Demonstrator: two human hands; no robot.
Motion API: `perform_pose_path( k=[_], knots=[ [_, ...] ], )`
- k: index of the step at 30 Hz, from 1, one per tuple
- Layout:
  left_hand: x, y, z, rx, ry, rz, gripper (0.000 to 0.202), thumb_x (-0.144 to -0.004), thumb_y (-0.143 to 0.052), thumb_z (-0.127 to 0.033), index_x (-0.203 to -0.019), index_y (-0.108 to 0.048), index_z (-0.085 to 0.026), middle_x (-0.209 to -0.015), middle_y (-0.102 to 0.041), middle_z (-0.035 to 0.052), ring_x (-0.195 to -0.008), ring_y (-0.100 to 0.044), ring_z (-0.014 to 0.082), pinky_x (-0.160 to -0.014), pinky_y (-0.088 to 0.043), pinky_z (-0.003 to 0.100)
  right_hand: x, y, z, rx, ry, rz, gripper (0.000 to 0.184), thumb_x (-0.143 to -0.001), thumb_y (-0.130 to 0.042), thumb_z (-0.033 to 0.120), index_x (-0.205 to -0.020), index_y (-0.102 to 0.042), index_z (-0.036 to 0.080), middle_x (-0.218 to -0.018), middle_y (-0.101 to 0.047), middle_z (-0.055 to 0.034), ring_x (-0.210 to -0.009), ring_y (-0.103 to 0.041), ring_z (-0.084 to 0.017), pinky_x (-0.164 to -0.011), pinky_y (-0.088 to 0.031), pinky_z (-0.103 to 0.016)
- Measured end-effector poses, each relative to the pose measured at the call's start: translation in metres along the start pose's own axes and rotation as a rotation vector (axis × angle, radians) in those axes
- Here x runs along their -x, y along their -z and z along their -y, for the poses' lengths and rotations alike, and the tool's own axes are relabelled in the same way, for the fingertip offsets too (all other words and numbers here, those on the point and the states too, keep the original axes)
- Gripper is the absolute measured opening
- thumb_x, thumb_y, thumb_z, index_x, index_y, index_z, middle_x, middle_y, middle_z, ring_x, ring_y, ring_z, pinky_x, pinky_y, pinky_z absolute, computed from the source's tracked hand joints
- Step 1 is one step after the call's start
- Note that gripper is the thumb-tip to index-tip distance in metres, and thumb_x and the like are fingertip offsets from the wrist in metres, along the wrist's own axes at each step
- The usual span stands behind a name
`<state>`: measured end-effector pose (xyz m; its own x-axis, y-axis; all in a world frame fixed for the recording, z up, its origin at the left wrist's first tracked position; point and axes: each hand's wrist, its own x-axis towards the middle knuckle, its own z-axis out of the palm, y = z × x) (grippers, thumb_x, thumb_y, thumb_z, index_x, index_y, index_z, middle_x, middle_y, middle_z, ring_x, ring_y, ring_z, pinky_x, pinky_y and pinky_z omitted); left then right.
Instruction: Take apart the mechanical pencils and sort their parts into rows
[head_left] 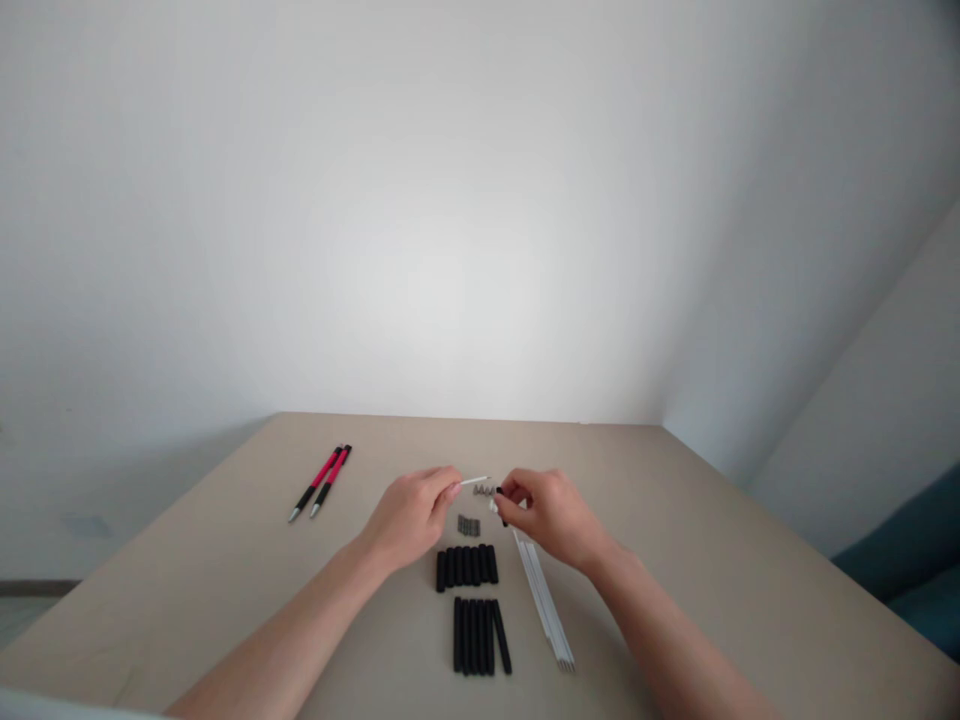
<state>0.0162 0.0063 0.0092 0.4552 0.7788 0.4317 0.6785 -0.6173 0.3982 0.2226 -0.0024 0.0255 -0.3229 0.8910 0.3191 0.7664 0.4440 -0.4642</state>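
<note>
My left hand [415, 510] is closed in a pinch on a thin white pen refill [474, 481], which points right toward my other hand. My right hand [551, 510] is also pinched; a small whitish piece [493, 506] shows at its fingertips, too small to name. Dark bits beside those fingers are partly hidden. Just beyond and between the hands lie several small silver pen tips [482, 490]. Nearer to me is a cluster of metal springs [469, 525]. Below my right hand, several white refills [546, 605] lie side by side.
Two rows of black pen parts, a shorter-looking row of grips [467, 566] and a row of black tubes [478, 637], lie in front of me. Two red and black pens [321, 483] rest at the left. The beige table [637, 480] meets a white wall.
</note>
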Motion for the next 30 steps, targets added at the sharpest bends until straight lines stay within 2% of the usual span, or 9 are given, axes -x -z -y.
perform_pose_path(
  k=[7,15,19,30],
  knots=[
    [-0.0002,0.0016,-0.0019,-0.005,-0.005,-0.001,0.026,-0.093,-0.032,-0.022,-0.076,-0.051,-0.02,-0.068,-0.055,-0.0007,-0.062,-0.05,0.013,-0.059,-0.036,0.022,-0.0012,-0.0009,-0.0053,-0.021,0.041,-0.108,0.018,-0.084,-0.052,0.033,-0.086,-0.065,0.021,-0.076,-0.069,-0.0006,-0.062,-0.059,-0.012,-0.055,-0.038,-0.021],
    [0.0001,0.0007,-0.0007,-0.041,-0.024,0.003,0.026,-0.093,-0.032,-0.023,-0.076,-0.052,-0.02,-0.069,-0.056,-0.0003,-0.065,-0.052,0.0135,-0.062,-0.037,0.023,-0.0016,-0.0006,-0.0063,0.02,0.172,-0.134,0.017,-0.086,-0.053,0.033,-0.087,-0.065,0.021,-0.08,-0.067,-0.0027,-0.073,-0.059,-0.014,-0.063,-0.041,-0.024],
    [0.0001,0.0007,0.0005,-0.076,-0.023,-0.006,0.026,-0.093,-0.033,-0.022,-0.077,-0.053,-0.02,-0.069,-0.057,-0.0002,-0.064,-0.053,0.0136,-0.061,-0.036,0.023,-0.0014,0.001,-0.0071,0.045,0.19,-0.162,0.015,-0.085,-0.054,0.032,-0.086,-0.064,0.021,-0.08,-0.064,-0.0036,-0.078,-0.057,-0.016,-0.069,-0.042,-0.026],
    [-0.0005,-0.002,-0.0011,-0.081,-0.082,0.013,0.026,-0.092,-0.036,-0.022,-0.08,-0.059,-0.021,-0.071,-0.061,0.0008,-0.068,-0.056,0.0143,-0.063,-0.04,0.024,-0.0015,-0.0024,-0.0049,0.092,0.283,-0.148,0.01,-0.086,-0.057,0.028,-0.087,-0.065,0.022,-0.082,-0.063,-0.0039,-0.082,-0.054,-0.017,-0.07,-0.042,-0.026]
  ],
)
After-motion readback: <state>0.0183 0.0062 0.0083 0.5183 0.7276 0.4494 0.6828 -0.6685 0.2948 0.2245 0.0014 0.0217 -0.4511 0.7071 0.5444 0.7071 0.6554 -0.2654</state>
